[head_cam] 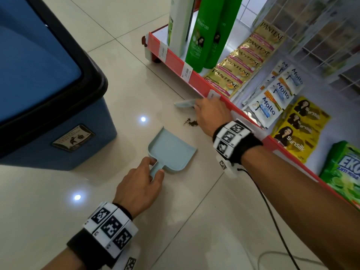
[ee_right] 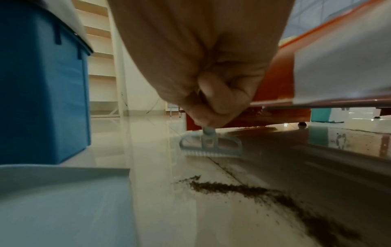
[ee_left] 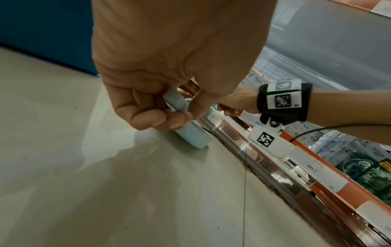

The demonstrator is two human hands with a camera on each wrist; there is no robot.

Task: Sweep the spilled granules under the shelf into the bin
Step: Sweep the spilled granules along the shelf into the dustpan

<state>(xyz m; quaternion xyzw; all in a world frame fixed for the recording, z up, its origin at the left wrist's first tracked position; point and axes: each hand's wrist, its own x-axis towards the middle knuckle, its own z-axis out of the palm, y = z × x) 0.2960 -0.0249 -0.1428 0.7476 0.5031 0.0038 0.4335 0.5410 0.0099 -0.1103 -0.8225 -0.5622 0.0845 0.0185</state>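
Note:
A pale blue dustpan (head_cam: pixel 172 152) lies flat on the tiled floor, and my left hand (head_cam: pixel 141 181) grips its short handle (ee_left: pixel 182 107). My right hand (head_cam: pixel 209 114) holds a small pale blue brush (ee_right: pixel 210 147) by its handle, the bristles down on the floor at the foot of the red-edged shelf (head_cam: pixel 196 81). Brown granules (head_cam: pixel 191 122) lie in a small heap between brush and dustpan, and a longer streak (ee_right: pixel 253 192) runs back under the shelf. A blue bin (head_cam: pixel 39 90) with a black rim stands to the left.
The shelf carries green shampoo bottles (head_cam: pixel 196 36) and sachets of several brands (head_cam: pixel 272 94). A wire rack (head_cam: pixel 321 36) rises behind them. A black cable (head_cam: pixel 272 221) runs from my right wrist across the floor. More granules line the shelf's base (ee_left: pixel 253 168).

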